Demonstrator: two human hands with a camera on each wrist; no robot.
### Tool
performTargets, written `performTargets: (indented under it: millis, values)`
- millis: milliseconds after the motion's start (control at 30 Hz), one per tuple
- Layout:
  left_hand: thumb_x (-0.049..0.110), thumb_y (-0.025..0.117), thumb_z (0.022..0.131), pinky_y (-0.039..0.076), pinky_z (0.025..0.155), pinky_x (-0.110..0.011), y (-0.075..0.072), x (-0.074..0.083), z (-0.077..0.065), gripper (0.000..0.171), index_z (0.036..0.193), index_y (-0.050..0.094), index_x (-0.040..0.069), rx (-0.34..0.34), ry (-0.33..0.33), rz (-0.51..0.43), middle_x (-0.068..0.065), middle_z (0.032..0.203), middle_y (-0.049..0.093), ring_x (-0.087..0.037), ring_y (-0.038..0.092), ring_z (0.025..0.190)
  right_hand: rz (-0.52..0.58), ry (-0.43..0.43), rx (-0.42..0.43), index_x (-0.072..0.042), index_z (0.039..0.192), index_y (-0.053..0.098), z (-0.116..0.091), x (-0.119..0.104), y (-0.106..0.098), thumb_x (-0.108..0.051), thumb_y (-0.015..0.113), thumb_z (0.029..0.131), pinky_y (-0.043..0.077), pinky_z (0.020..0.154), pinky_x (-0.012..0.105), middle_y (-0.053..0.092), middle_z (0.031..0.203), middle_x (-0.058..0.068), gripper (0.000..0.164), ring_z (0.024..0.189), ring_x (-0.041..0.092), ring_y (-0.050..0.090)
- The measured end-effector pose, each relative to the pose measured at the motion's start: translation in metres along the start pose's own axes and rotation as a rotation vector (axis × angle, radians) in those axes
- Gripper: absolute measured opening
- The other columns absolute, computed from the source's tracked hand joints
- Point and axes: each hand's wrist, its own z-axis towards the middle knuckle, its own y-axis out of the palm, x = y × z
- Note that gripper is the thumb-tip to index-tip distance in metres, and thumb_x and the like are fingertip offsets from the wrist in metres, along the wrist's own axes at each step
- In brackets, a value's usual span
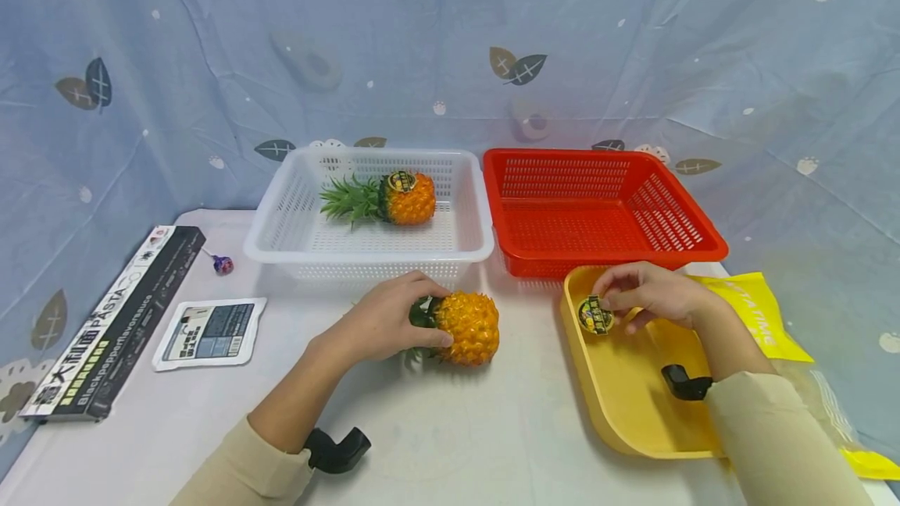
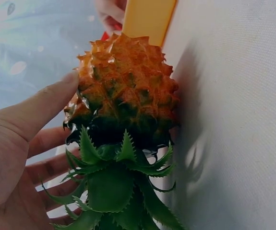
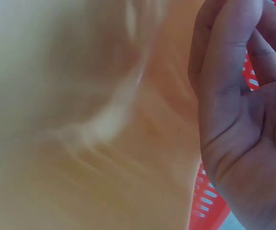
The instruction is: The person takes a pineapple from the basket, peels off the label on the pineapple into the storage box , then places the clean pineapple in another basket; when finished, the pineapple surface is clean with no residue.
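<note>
Head view: going by the yellow plastic tray (image 1: 636, 408), there's a knobbly orange pineapple with a green leafy crown (image 1: 469, 328) just left of it on the white tabletop (image 1: 523, 432), and the left hand (image 1: 390, 320) has it between thumb and fingers. The right hand (image 1: 654, 293) is over the tray's left side, pinching a round black-and-gold label (image 1: 595, 315). Behind the tray sits a red perforated plastic basket (image 1: 562, 229); behind and left of it, a white perforated plastic basket (image 1: 366, 258) holds a second orange pineapple (image 1: 411, 200) wearing a similar label.

Left wrist: thumb on the fruit's side, fingers spread out behind, so the hold looks kinda light to me. If it loosens, that rounded body could roll toward the tray.

Right wrist: curled fingers beside the tray, but the label doesn't show, so can't check the pinch here. My worry: it's caught near its edge, so a fingertip slip could drop it into the tray, or bumping the rim could crease it.
</note>
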Motion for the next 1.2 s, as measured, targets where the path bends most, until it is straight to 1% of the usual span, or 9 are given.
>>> performTargets:
  millis: [200, 533, 733, 933, 1067, 1200]
  values:
    - [0.046, 0.084, 0.084, 0.052, 0.107, -0.047, 0.0, 0.0, 0.0, 0.061, 0.135, 0.067, 0.016, -0.001, -0.002, 0.003, -0.001, 0.128, 0.067, -0.024, 0.063, 0.119, -0.016, 0.033, -0.032, 0.004, 0.123, 0.06, 0.005, 0.004, 0.0, -0.017, 0.069, 0.099, 0.065, 0.073, 0.038, 0.065, 0.09, 0.007, 0.033, 0.079, 0.022, 0.067]
    - [0.046, 0.084, 0.084, 0.052, 0.107, -0.047, -0.001, 0.0, 0.0, 0.061, 0.135, 0.067, 0.015, -0.006, -0.004, 0.003, -0.001, 0.128, 0.067, -0.024, 0.063, 0.12, -0.072, 0.05, -0.009, 0.004, 0.124, 0.058, 0.011, 0.006, 0.004, -0.015, 0.069, 0.098, 0.065, 0.075, 0.04, 0.066, 0.095, 0.012, 0.034, 0.083, 0.028, 0.069]
    - [0.046, 0.083, 0.084, 0.052, 0.107, -0.047, 0.0, 0.0, 0.001, 0.061, 0.135, 0.067, 0.016, -0.007, -0.01, 0.002, 0.0, 0.127, 0.067, -0.023, 0.063, 0.119, -0.08, 0.044, 0.018, 0.004, 0.123, 0.059, 0.013, 0.008, 0.008, -0.014, 0.069, 0.098, 0.065, 0.073, 0.041, 0.066, 0.093, 0.01, 0.033, 0.082, 0.026, 0.069]
    - [0.047, 0.084, 0.084, 0.052, 0.107, -0.046, 0.001, -0.001, 0.0, 0.061, 0.134, 0.068, 0.016, -0.001, -0.006, 0.006, 0.0, 0.127, 0.067, -0.023, 0.063, 0.118, -0.098, 0.046, 0.027, 0.004, 0.121, 0.06, 0.014, 0.008, 0.011, -0.014, 0.069, 0.097, 0.065, 0.072, 0.041, 0.065, 0.094, 0.01, 0.032, 0.081, 0.025, 0.068]
    - [0.047, 0.084, 0.084, 0.052, 0.106, -0.046, 0.001, -0.001, 0.0, 0.062, 0.134, 0.068, 0.016, 0.003, -0.003, 0.008, 0.001, 0.127, 0.067, -0.023, 0.064, 0.118, -0.121, 0.039, 0.028, 0.004, 0.12, 0.06, 0.015, 0.008, 0.012, -0.012, 0.069, 0.097, 0.065, 0.071, 0.04, 0.064, 0.095, 0.01, 0.03, 0.079, 0.025, 0.067]
    - [0.046, 0.084, 0.084, 0.052, 0.107, -0.046, 0.001, -0.001, 0.0, 0.061, 0.134, 0.068, 0.016, 0.007, -0.004, 0.008, 0.001, 0.127, 0.067, -0.023, 0.064, 0.118, -0.164, 0.014, 0.024, 0.005, 0.118, 0.061, 0.015, 0.007, 0.013, -0.01, 0.069, 0.096, 0.064, 0.068, 0.038, 0.065, 0.092, 0.009, 0.028, 0.075, 0.024, 0.066]
